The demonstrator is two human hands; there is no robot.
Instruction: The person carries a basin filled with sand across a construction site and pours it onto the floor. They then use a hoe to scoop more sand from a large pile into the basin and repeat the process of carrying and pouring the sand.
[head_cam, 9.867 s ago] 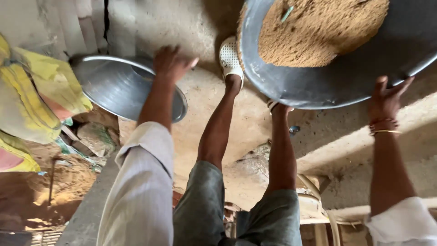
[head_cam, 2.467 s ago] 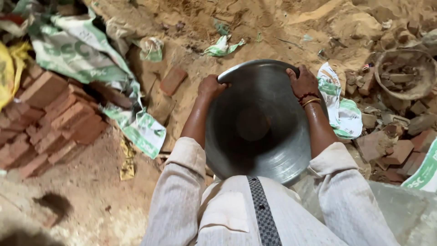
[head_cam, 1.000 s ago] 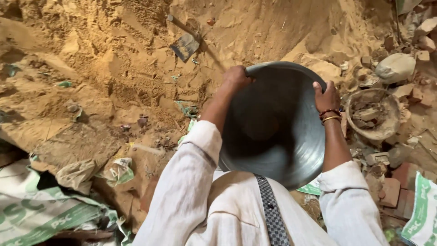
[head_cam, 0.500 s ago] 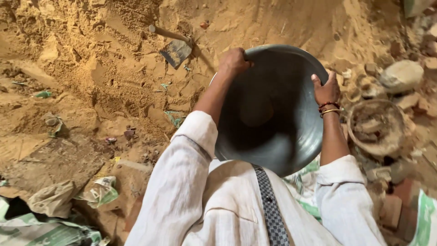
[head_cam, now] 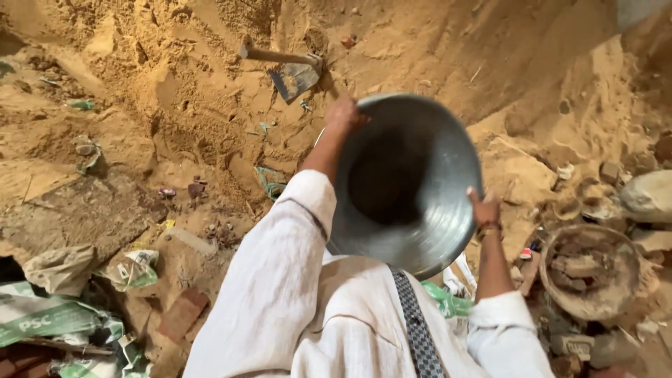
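Note:
I hold a large, round, empty grey metal pan [head_cam: 409, 189] in front of my chest, its hollow facing me. My left hand [head_cam: 344, 114] grips the pan's far left rim. My right hand [head_cam: 484, 208], with bangles at the wrist, grips the right rim. Both arms wear white sleeves. Beyond the pan rises a heap of yellow sand [head_cam: 434, 49]. A hoe [head_cam: 287, 70] with a wooden handle and a metal blade lies on the sand, just above my left hand.
A second round pan [head_cam: 589, 269] filled with rubble sits at the right, next to a large stone [head_cam: 647, 196]. Torn green and white sacks [head_cam: 63, 311] and a brick [head_cam: 182, 315] lie at the lower left. Scraps of litter dot the sand.
Earlier I stood by a person carrying a sand-filled pan. Since then I have walked over bricks and sacks to the sand heap with the empty pan; the hoe now lies closer.

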